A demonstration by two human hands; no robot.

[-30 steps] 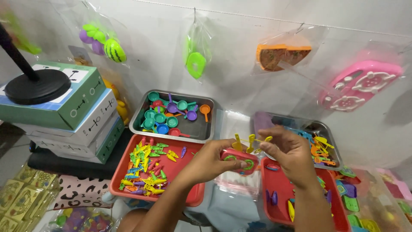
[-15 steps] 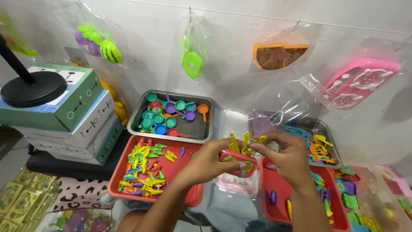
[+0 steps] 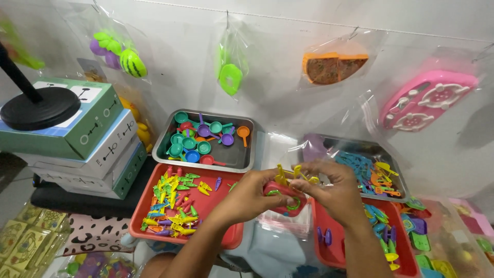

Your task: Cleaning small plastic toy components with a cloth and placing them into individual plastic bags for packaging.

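My left hand (image 3: 250, 193) and my right hand (image 3: 335, 193) meet at the centre, above the gap between two red trays. Between them is a small red toy piece (image 3: 284, 198) with green rings on it, gripped from the left by my left hand. My right hand pinches small yellow plastic utensils (image 3: 288, 174) just above the red piece. A stack of clear plastic bags (image 3: 288, 221) lies under the hands.
A red tray (image 3: 206, 238) of small coloured toy utensils sits at the left, a metal tray (image 3: 247, 154) of toy pans behind it. Another metal tray (image 3: 393, 177) and a red tray (image 3: 334, 252) hold parts at the right. Boxes (image 3: 87, 149) stand stacked at the left. Bagged toys hang on the wall.
The hands have stayed together at the centre; my right fingers have shifted slightly on the yellow pieces. The view has tilted a little.
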